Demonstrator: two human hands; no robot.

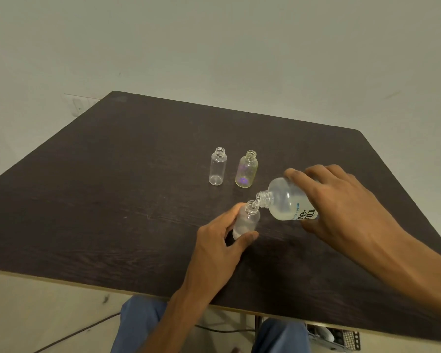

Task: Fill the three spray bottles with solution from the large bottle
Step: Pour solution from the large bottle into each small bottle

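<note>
My right hand (336, 202) grips the large clear bottle (284, 200), tilted on its side with its open neck pointing left and down. Its mouth touches the open mouth of a small clear bottle (247, 220) that stands on the dark table (112, 187), with my left hand (222, 240) wrapped around it. A little liquid shows at the bottom of that small bottle. Two more small open bottles stand upright farther back: a clear one (217, 170) on the left and a yellowish one (247, 169) with a purple glint to its right. No caps or spray heads are visible.
The table's near edge (87, 286) runs just above my knees in blue trousers. A pale wall rises behind the table. Cables and a perforated metal object (341, 338) lie on the floor below at the right.
</note>
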